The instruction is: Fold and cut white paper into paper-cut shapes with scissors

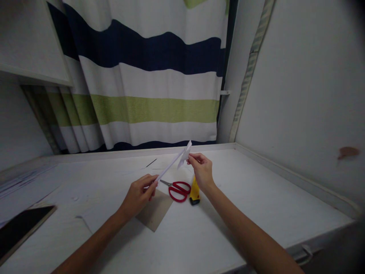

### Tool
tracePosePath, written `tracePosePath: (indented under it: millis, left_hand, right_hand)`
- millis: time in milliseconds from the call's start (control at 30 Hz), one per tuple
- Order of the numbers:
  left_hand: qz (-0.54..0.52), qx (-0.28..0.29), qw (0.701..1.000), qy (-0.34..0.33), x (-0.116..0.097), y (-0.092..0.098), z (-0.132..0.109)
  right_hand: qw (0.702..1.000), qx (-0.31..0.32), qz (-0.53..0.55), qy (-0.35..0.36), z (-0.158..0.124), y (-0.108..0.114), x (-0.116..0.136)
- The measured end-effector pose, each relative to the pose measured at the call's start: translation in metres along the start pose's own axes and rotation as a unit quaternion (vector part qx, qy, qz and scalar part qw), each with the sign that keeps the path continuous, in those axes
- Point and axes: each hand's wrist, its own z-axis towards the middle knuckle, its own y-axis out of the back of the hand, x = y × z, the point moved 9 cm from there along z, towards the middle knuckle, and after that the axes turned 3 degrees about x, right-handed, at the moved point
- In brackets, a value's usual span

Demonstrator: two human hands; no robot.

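Note:
My left hand [141, 190] pinches the lower end of a thin white paper stick [171, 164], which slants up to the right. At its upper end is a folded white paper piece [185, 155], and the fingers of my right hand [202, 167] are closed on its edge. Whether stick and folded piece are joined I cannot tell. Below the hands lie scissors with red handles [179, 191], their blades pointing left. A yellow utility knife [195, 191] lies beside them, partly hidden by my right hand. Under my left hand is a grey-brown card [156, 211].
The white tabletop [251, 198] has a raised rim along its back and right side. A dark flat device [24, 228] lies at the left, near paper sheets [25, 179]. A thin black stick [151, 163] lies farther back. A striped curtain [154, 110] hangs behind.

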Motion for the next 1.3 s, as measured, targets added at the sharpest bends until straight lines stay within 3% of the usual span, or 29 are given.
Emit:
tracePosePath:
  millis: [700, 1300]
  left_hand:
    - [-0.109, 0.026, 0.993, 0.048, 0.008, -0.014, -0.001]
    - [-0.018, 0.003, 1.0, -0.001, -0.001, -0.008, -0.002]
  right_hand:
    - [0.999, -0.021, -0.001, -0.032, -0.002, 0.003, -0.009]
    - [1.0, -0.02, 0.003, -0.018, -0.003, 0.002, -0.002]
